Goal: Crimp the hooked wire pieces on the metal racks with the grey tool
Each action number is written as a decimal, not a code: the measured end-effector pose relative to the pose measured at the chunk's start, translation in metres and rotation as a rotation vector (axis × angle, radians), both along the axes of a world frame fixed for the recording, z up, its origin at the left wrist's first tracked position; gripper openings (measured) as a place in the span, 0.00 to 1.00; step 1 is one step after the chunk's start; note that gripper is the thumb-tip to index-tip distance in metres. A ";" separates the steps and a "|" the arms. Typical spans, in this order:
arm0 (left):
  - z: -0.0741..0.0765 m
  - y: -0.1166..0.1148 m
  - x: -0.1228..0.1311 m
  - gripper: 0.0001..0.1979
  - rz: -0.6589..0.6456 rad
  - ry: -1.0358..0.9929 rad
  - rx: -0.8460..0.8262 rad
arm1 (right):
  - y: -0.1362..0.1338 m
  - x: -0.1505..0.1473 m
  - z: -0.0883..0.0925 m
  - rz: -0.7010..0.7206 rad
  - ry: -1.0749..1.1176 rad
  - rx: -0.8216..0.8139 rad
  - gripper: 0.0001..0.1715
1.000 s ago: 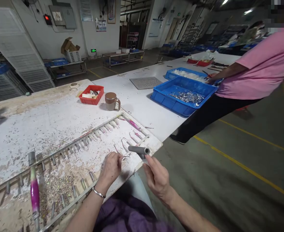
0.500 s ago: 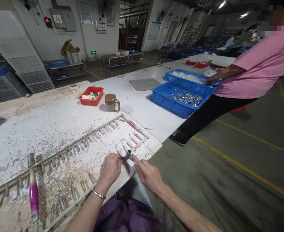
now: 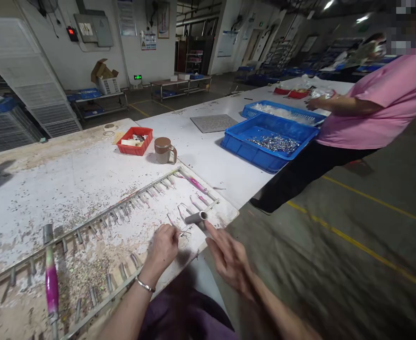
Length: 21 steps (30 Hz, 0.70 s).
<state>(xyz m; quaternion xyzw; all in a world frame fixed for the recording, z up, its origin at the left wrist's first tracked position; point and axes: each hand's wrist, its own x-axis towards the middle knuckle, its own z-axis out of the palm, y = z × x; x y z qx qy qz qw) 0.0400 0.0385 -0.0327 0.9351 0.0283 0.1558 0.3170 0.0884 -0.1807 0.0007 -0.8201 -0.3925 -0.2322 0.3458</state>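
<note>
The grey tube had swung from upright to sideways by the right hand (its grip could not be told). The left hand pinched a thin wire near the metal frame, so the wire work seemed half done.

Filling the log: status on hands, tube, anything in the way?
Left hand curled at near side of frame. Right hand at tube, grip unclear. Mug beyond frame, apart from both hands.
</note>
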 end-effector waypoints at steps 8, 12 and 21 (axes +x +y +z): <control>-0.001 -0.003 0.001 0.11 0.004 -0.030 0.061 | 0.005 0.006 0.004 0.004 -0.049 -0.004 0.30; -0.003 -0.004 0.001 0.10 0.026 -0.067 0.106 | -0.002 0.005 0.014 -0.009 -0.068 0.143 0.35; -0.006 -0.009 0.001 0.13 0.072 -0.091 0.174 | -0.013 0.001 0.004 -0.069 -0.048 0.048 0.32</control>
